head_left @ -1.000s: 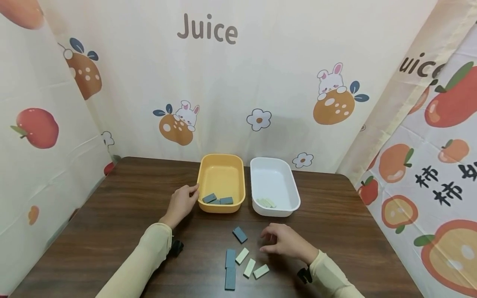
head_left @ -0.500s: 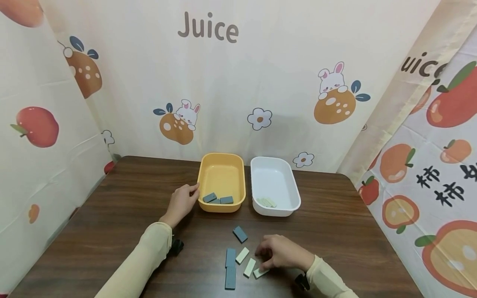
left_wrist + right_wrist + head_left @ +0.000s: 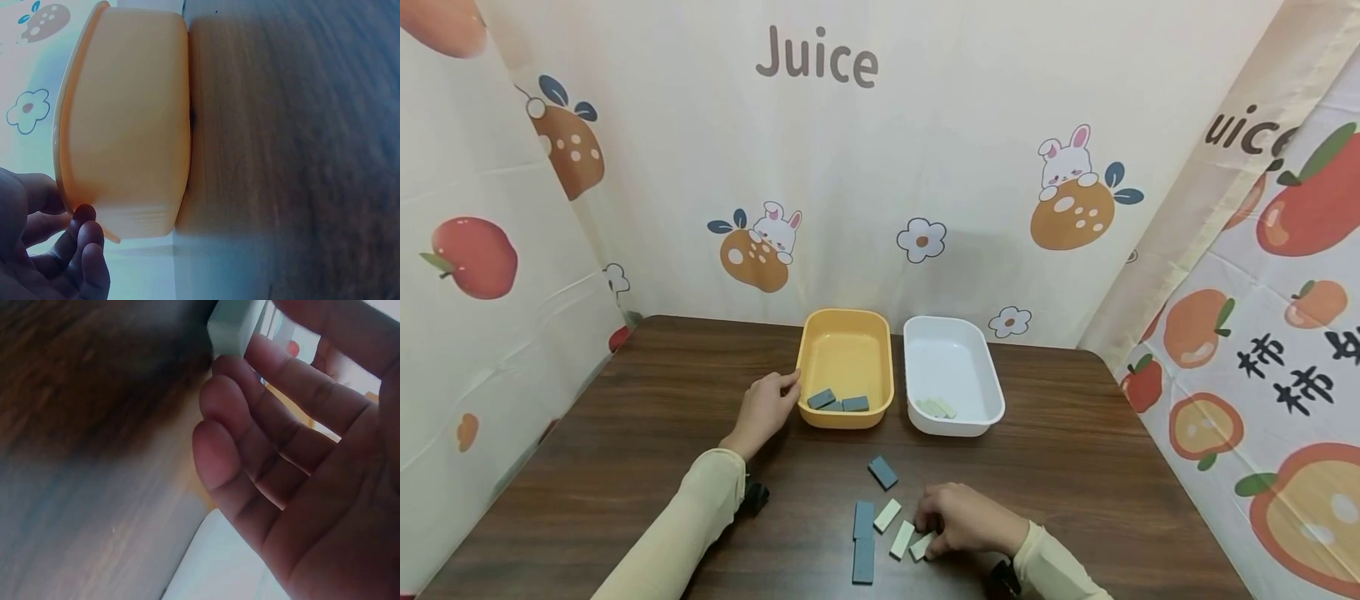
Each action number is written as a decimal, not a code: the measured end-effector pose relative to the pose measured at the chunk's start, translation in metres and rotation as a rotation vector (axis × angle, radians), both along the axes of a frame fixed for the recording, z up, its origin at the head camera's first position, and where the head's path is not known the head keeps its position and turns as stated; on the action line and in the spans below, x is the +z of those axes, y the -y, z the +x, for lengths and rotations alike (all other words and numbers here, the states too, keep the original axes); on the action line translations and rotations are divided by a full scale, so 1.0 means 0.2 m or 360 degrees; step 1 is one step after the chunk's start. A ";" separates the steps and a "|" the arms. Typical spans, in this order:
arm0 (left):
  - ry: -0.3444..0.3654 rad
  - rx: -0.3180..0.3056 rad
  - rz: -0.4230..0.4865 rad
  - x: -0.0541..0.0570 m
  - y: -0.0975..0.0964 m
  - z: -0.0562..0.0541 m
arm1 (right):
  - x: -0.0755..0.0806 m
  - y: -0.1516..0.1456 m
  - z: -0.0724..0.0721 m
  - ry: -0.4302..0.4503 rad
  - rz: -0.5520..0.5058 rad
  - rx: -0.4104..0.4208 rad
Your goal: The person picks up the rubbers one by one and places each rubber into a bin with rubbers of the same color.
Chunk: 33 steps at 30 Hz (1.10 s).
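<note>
My left hand [image 3: 766, 410] pinches the left rim of a yellow plastic bin [image 3: 850, 350]; the left wrist view shows thumb and fingers at that rim [image 3: 60, 134]. Several grey-blue rectangular blocks [image 3: 855, 404] lie inside it. My right hand [image 3: 966, 518] is low over the table, its thumb and fingertips on the two sides of a pale green block [image 3: 921, 547]. In the right wrist view the end of that block [image 3: 232, 330] shows at the fingertips, the rest cut off by the frame. Two more pale green blocks [image 3: 902, 540] [image 3: 887, 515] lie just left of it.
A white bin [image 3: 953, 358] with several pale green blocks [image 3: 936, 408] stands right of the yellow one. Two grey-blue blocks [image 3: 863, 560] lie end to end near the front, a third [image 3: 883, 472] behind them. A printed curtain [image 3: 850, 167] hangs behind the wooden table [image 3: 1075, 467].
My right hand has come down and toward the front onto the rightmost loose pale green block, its fingers closing at the block. The left hand stays at the yellow bin's rim.
</note>
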<state>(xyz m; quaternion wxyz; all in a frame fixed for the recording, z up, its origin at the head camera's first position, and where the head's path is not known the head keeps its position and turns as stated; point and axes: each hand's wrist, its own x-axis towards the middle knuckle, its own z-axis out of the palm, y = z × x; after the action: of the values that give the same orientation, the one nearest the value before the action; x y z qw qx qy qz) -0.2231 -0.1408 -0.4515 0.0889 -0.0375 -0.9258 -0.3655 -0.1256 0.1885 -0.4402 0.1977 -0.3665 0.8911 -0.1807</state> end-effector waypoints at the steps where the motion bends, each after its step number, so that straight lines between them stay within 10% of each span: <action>1: 0.0001 -0.0001 0.0001 0.00 0.00 0.00 | 0.00 0.00 0.00 -0.0011 0.0008 -0.0001; 33: -0.0001 0.0007 0.0004 -0.01 0.00 -0.01 | 0.00 -0.02 -0.01 -0.0037 -0.0021 0.0022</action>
<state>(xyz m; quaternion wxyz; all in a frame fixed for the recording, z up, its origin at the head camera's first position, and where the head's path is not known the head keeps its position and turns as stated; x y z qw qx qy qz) -0.2251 -0.1416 -0.4543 0.0901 -0.0355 -0.9254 -0.3663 -0.1281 0.1918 -0.4411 0.1862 -0.3758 0.8896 -0.1809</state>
